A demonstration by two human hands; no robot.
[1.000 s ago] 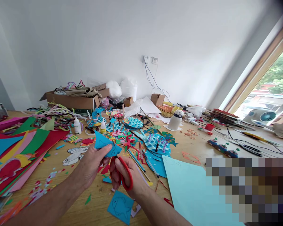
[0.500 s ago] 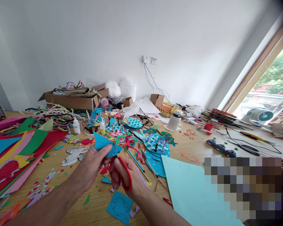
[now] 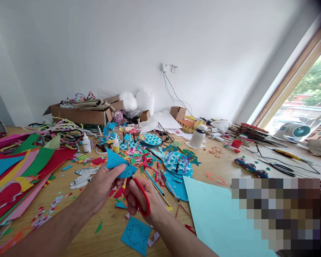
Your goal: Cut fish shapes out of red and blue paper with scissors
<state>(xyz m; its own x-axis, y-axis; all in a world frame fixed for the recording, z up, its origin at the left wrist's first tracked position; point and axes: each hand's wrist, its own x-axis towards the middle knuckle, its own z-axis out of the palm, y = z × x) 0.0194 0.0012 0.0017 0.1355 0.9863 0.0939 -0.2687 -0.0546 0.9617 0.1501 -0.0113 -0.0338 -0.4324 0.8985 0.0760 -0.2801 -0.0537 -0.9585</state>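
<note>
Pinched in my left hand (image 3: 107, 185) is a piece of blue paper (image 3: 116, 161) with dark drawn lines and a pointed upper corner. My right hand (image 3: 141, 196) is closed round the red handles of a pair of scissors (image 3: 144, 202). The scissors' blades reach up to the lower right edge of the blue paper; how far apart they stand I cannot tell. Below my hands, a blue paper square (image 3: 135, 235) with a fish drawn on it lies on the table.
Coloured paper sheets (image 3: 42, 167) are stacked at left, with pipe cleaners (image 3: 64, 130) behind. White glue bottles (image 3: 86, 144) stand near a heap of paper scraps. A pale blue sheet (image 3: 216, 217) lies at right, beside blue discs with wavy decoration (image 3: 173, 160).
My left hand and the blue paper have shifted and tilted slightly. My right hand stays nearly in place with the scissors at the paper's edge.
</note>
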